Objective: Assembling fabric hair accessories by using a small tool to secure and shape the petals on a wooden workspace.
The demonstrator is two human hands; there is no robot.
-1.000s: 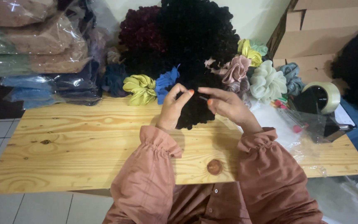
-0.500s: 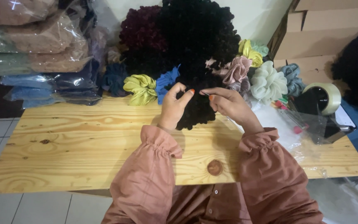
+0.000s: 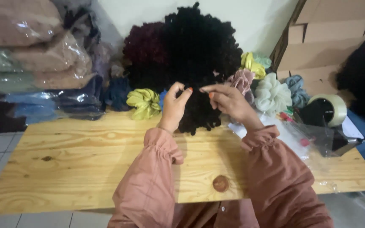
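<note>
Left hand (image 3: pixel 175 105): raised above the far edge of the table (image 3: pixel 85 169), thumb and forefinger nearly pinched together, tips touching the top of the black scrunchie (image 3: pixel 197 114); the grip looks closed on its fabric, though dark cloth hides the contact.
Right hand (image 3: pixel 229 101): thumb and forefinger pinched, meeting the left fingertips over the same scrunchie.
Black scrunchie: a ruffled bunch hanging from the fingertips, long axis roughly upright, lower end touching the table, just in front of the big black heap (image 3: pixel 199 46).
Neighbours: yellow-green scrunchie (image 3: pixel 143 102) to the left, dusty pink scrunchie (image 3: pixel 241 80) and pale green one (image 3: pixel 271 95) to the right.
Packages: clear plastic bags of folded cloth (image 3: pixel 34 63) stacked at the left, brown above blue; brown cardboard boxes (image 3: pixel 326 29) at the right rear.
Tape roll (image 3: pixel 330 109): clear, on a black dispenser at the table's right end.
</note>
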